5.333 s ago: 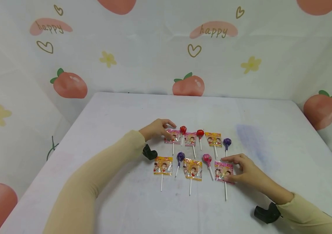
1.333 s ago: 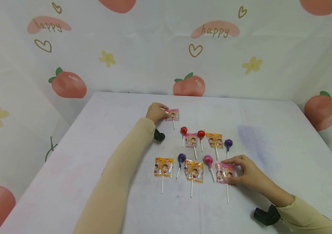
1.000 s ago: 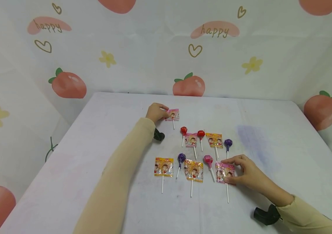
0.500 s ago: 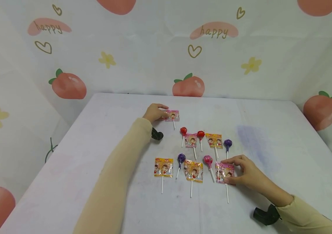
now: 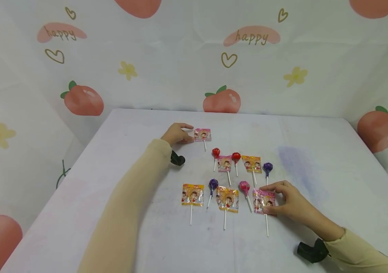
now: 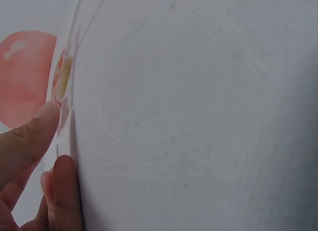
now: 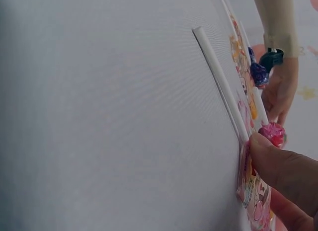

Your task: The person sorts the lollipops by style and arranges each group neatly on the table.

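Observation:
My left hand [image 5: 177, 134] lies at the back of the table, fingers apart, just left of a pink-wrapped lollipop [image 5: 202, 134]. In the left wrist view its thumb [image 6: 30, 134] is close by that lollipop [image 6: 61, 77]; contact is hard to tell. At the front right, my right hand [image 5: 287, 199] holds another pink-wrapped lollipop [image 5: 260, 199] flat on the table, forefinger at the wrapper's top edge and thumb on its lower part. The right wrist view shows the thumb [image 7: 280, 166] pressing the wrapper by the white stick [image 7: 218, 77]. A pink ball lollipop [image 5: 244, 186] lies beside it.
Between the hands lie two red lollipops [image 5: 215, 152] [image 5: 236, 157], a pink-wrapped one [image 5: 224, 163], several yellow-wrapped ones [image 5: 192, 195] and two purple ones [image 5: 213, 184] [image 5: 267, 167]. A white cloth covers the table [image 5: 153, 242]; a peach-print curtain [image 5: 166, 49] hangs behind.
My left hand has carried a pink-wrapped lollipop from the left end of the upper row to the back, then let go and drawn slightly left. The right hand has stayed in place.

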Available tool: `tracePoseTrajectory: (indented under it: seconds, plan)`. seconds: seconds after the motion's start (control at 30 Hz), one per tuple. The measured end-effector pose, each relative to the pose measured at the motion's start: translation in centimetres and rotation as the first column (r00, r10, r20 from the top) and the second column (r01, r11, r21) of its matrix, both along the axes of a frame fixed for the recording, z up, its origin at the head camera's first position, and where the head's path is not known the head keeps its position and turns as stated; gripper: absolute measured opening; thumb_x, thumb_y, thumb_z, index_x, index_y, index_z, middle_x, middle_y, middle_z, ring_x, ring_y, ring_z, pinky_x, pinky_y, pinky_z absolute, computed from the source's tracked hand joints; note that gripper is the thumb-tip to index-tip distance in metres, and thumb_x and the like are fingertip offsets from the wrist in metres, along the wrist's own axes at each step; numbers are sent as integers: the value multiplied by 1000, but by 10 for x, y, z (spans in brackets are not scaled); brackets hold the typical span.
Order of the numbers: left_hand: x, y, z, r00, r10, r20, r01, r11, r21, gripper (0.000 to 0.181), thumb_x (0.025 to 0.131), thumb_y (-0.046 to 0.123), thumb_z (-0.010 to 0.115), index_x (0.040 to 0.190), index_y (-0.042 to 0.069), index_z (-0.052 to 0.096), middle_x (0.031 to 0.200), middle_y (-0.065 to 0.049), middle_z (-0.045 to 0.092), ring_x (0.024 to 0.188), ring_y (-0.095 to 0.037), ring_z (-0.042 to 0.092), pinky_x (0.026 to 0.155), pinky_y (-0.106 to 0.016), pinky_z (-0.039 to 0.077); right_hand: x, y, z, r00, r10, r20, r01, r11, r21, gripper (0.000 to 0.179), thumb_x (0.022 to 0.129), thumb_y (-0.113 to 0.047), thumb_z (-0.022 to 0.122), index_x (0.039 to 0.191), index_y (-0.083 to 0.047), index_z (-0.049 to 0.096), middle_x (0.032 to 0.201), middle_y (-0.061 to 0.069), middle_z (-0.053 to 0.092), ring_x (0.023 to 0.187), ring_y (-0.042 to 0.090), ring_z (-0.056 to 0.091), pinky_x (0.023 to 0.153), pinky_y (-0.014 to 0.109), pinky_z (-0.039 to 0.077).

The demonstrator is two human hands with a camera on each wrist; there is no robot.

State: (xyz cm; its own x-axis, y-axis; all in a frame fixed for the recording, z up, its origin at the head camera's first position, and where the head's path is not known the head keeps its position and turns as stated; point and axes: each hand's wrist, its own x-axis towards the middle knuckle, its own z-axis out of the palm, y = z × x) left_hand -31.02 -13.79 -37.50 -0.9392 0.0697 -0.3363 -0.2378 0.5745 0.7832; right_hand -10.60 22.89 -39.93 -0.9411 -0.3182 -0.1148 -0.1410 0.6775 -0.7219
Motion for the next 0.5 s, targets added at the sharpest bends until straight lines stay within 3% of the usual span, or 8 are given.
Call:
tracePoseTrajectory:
  seconds: [0.3,0.4,0.5]
  plan:
    - [-1,4,-3,998,-40,-53,30,984,-176,55,79,19,81,130,22,62,99,-6,57,83,-16,47,84,-30,38,0,1,-1,1000,1,-5,-1,999,-36,53,72,-25,85,118,-9,66,122,17,55,116,37,47,97,66,34]
    - [-1,5,-4,998,-30,-48,21,985,-174,54,79,18,81,130,23,63,94,-6,56,80,-16,47,83,-30,38,1,1,-1,1000,-3,-16,2,999,-35,52,72,-22,85,118,-8,65,122,17,57,112,34,49,96,62,37]
    - [-2,7,-5,999,-24,-39,17,987,-162,53,80,18,81,129,23,63,91,-5,55,76,-15,47,83,-30,38,1,2,0,1000,-13,-27,12,1000,-17,52,71,-21,85,117,-9,66,119,14,59,106,27,49,92,49,42]
